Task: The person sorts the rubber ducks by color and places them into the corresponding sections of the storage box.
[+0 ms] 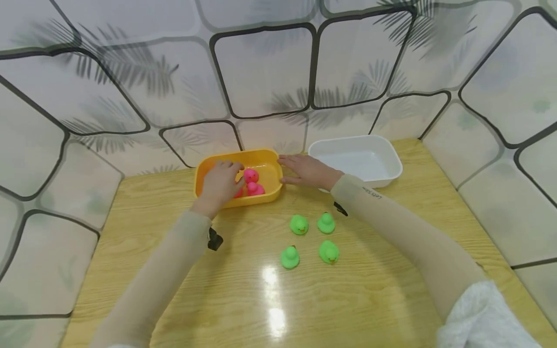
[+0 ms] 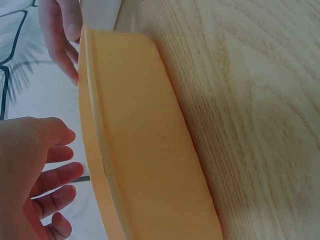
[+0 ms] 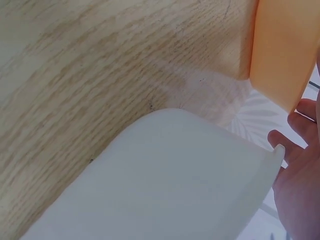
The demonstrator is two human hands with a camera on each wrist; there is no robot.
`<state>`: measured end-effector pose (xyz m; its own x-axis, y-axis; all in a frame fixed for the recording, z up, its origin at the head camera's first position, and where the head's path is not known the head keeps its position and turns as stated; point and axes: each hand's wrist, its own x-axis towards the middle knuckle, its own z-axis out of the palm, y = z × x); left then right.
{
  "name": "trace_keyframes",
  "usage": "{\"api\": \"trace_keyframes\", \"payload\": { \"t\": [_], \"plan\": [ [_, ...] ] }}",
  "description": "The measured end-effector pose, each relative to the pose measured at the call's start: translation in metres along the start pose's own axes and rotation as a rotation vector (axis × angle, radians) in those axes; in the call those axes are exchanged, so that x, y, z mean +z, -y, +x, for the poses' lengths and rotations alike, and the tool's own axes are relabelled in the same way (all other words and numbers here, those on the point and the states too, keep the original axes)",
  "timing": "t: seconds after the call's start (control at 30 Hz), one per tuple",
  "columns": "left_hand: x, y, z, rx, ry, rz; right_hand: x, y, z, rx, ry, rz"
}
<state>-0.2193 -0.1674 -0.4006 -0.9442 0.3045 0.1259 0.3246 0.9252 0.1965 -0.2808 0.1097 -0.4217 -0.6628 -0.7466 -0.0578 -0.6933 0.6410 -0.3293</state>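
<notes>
My left hand (image 1: pixel 220 182) hovers over the left part of a yellow plastic tub (image 1: pixel 271 175), fingers loosely bent and nothing held. In the left wrist view its fingertips (image 2: pixel 67 135) stand above the tub's rim. Inside the tub lie pink rubber ducks: one near the middle (image 1: pixel 250 175), another in front of it (image 1: pixel 255 189), and a third (image 1: pixel 239 193) partly hidden by the hand. My right hand (image 1: pixel 310 171) reaches to the tub's right end, its extended fingers right at the rim. Its wrist passes over the left edge of a white plastic tub (image 1: pixel 359 162).
Four-cornered on the wooden table (image 1: pixel 243 299), in front of the tubs, stand several green rubber ducks (image 1: pixel 299 224). A patterned wall covering (image 1: pixel 265 72) rises behind the tubs and at both sides.
</notes>
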Motion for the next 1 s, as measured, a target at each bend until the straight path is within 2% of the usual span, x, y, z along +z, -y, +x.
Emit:
{"api": "trace_keyframes", "payload": {
  "t": [0.1,0.43,0.6,0.83,1.0],
  "plan": [
    [0.004,-0.003,0.001,0.017,-0.001,0.012,-0.001,0.001,-0.002,-0.001,-0.004,0.002],
    [0.006,-0.014,0.007,0.035,0.086,0.024,0.004,-0.009,0.002,0.029,0.025,0.002],
    [0.008,-0.019,0.006,0.057,0.062,0.021,0.003,-0.011,0.002,0.029,0.02,0.022],
    [0.013,-0.025,0.007,0.113,-0.019,-0.008,0.0,-0.012,-0.008,0.003,-0.048,0.025],
    [0.016,-0.03,0.009,0.139,-0.023,-0.025,-0.004,-0.009,-0.02,-0.037,-0.08,0.029]
  ]
}}
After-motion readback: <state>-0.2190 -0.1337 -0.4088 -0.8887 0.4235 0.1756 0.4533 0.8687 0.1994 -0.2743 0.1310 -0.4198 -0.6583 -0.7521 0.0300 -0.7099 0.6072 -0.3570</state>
